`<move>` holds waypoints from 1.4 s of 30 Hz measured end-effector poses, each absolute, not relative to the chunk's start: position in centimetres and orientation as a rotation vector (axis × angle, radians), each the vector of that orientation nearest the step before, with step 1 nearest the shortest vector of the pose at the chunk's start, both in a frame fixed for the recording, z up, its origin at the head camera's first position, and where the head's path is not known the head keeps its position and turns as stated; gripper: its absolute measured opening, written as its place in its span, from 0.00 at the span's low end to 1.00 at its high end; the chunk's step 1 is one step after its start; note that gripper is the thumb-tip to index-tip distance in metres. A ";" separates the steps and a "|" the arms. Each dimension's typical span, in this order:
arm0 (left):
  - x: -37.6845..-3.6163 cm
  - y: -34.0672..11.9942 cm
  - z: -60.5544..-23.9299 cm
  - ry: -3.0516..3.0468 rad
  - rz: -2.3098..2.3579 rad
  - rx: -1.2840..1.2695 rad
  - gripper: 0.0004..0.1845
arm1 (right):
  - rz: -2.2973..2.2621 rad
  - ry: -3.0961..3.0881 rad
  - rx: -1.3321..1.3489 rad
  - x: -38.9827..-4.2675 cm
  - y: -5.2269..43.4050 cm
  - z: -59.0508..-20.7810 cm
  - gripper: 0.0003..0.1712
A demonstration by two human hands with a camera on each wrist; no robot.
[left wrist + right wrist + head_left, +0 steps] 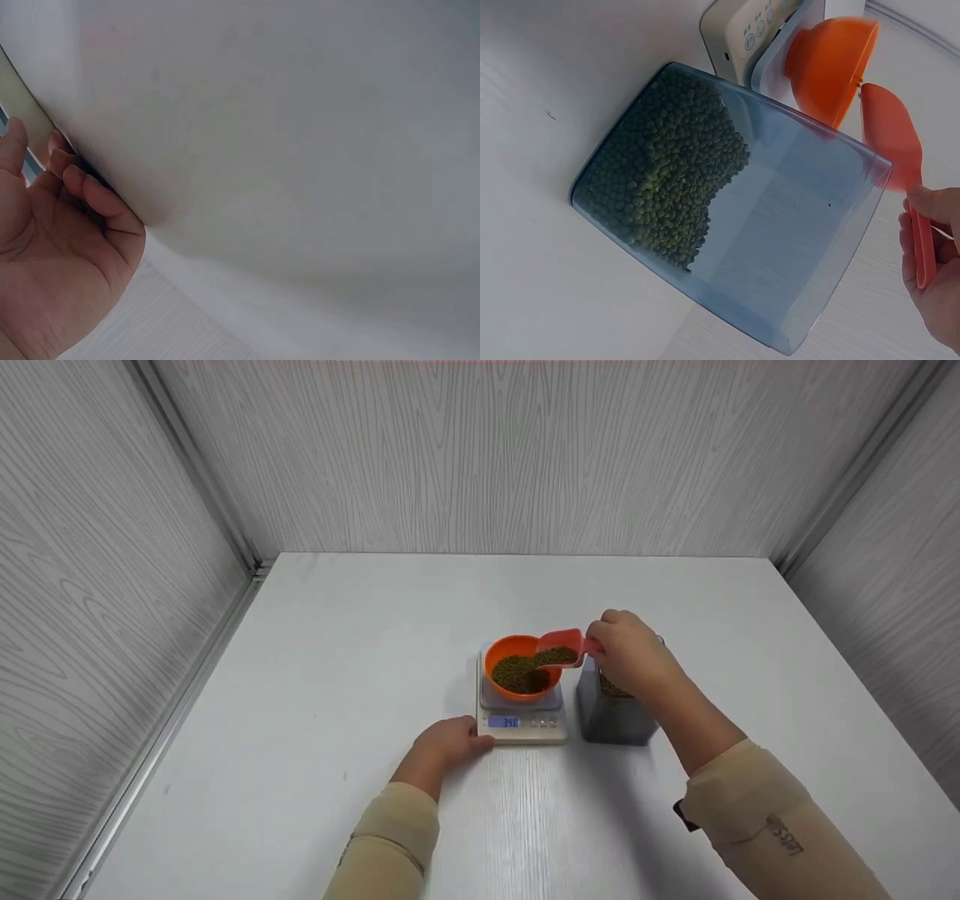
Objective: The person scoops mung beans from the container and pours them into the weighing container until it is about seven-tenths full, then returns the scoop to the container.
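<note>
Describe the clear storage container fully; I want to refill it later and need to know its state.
The container is a tall, square-sided box of clear, blue-grey tinted plastic with rounded corners. It stands upright on the white table, just right of the scale. Small green beans fill only its lower part. No lid can be seen on it. The right hand hovers over its mouth, holding a red scoop.

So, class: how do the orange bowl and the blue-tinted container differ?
The orange bowl is round and opaque; the container is box-shaped and see-through. The bowl sits on the scale; the container stands on the table beside it. Both hold small green beans.
</note>
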State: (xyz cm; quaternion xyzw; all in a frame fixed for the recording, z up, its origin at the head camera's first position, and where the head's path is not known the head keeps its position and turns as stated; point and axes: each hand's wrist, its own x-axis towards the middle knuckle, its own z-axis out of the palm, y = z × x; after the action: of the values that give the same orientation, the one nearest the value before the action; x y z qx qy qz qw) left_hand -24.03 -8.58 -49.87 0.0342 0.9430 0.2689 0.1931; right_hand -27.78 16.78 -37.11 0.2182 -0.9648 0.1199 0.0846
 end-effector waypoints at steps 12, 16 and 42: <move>-23.9 -8.5 -49.8 2.666 0.749 0.095 0.16 | 0.191 -2.839 0.653 -27.8 17.0 -37.1 0.06; -24.0 -8.5 -49.9 2.664 0.747 0.086 0.16 | 0.167 -2.830 0.643 -27.6 17.1 -36.9 0.08; -23.8 -8.6 -49.8 2.671 0.749 0.114 0.17 | 0.396 -2.879 0.529 -26.2 22.4 -31.9 0.07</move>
State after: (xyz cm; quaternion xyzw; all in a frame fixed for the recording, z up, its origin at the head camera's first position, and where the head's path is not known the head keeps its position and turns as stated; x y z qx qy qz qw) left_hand -23.84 -8.61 -49.80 0.0404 0.9460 0.2652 0.1818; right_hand -26.20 22.37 -31.88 0.1784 -0.9704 0.1333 0.0935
